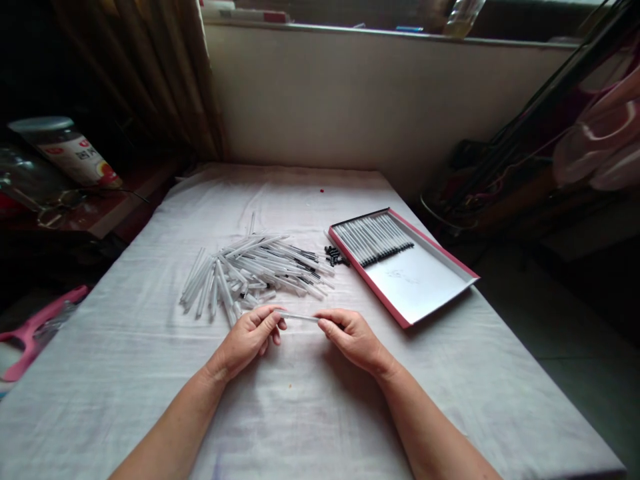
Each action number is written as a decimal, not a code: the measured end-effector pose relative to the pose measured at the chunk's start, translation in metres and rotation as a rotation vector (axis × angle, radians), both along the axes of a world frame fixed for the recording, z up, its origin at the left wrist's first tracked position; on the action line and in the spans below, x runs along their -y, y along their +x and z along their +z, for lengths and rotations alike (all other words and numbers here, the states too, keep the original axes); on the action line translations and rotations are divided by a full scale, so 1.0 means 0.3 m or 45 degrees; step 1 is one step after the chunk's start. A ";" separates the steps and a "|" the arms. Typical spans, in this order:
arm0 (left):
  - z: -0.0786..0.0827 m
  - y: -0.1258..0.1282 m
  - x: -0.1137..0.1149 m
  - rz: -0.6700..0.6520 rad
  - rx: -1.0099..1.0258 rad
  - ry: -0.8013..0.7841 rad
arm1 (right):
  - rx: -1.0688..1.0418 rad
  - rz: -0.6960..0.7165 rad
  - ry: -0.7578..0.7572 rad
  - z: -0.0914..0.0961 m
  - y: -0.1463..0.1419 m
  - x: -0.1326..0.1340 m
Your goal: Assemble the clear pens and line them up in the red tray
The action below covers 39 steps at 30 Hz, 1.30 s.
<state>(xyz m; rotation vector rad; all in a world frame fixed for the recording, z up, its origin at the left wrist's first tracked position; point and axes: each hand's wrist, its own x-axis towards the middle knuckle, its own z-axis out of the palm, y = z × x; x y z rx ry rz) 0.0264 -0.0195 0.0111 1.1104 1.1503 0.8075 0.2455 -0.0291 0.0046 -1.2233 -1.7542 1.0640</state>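
Between my two hands, a thin translucent pen barrel (301,316) is held level above the cloth. My left hand (254,331) is closed, pinching its left end between thumb and fingertips. Closed too, my right hand (353,337) grips the right end, where a dark part shows by the fingers. Just beyond my left hand lies a loose pile of clear pen barrels (250,267), some with dark refills among them. Small black pen parts (335,255) are heaped beside the box. Finished-looking pens (373,237) lie in a row inside the shallow red-edged box lid (385,293).
A pale cloth covers the table (300,427). A tiny red piece (322,191) lies near its far side. To the left are a jar (75,153) on a dark shelf and a pink-handled object (40,327). A wall (345,100) stands behind the table.
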 end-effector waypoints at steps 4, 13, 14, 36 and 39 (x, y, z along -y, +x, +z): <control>0.013 -0.008 -0.005 0.025 0.080 -0.014 | 0.200 -0.009 0.079 0.067 0.027 -0.015; -0.010 -0.033 -0.034 0.100 0.226 -0.075 | 0.388 -1.092 0.101 0.065 0.495 -0.363; -0.012 -0.028 -0.035 0.101 0.202 -0.066 | 0.508 -1.169 0.040 0.062 0.536 -0.408; -0.008 -0.005 -0.039 0.120 0.066 -0.071 | 1.167 -1.070 -0.203 0.018 0.516 -0.626; -0.008 -0.004 -0.040 0.117 0.071 -0.074 | 1.179 -1.034 -0.200 0.019 0.522 -0.620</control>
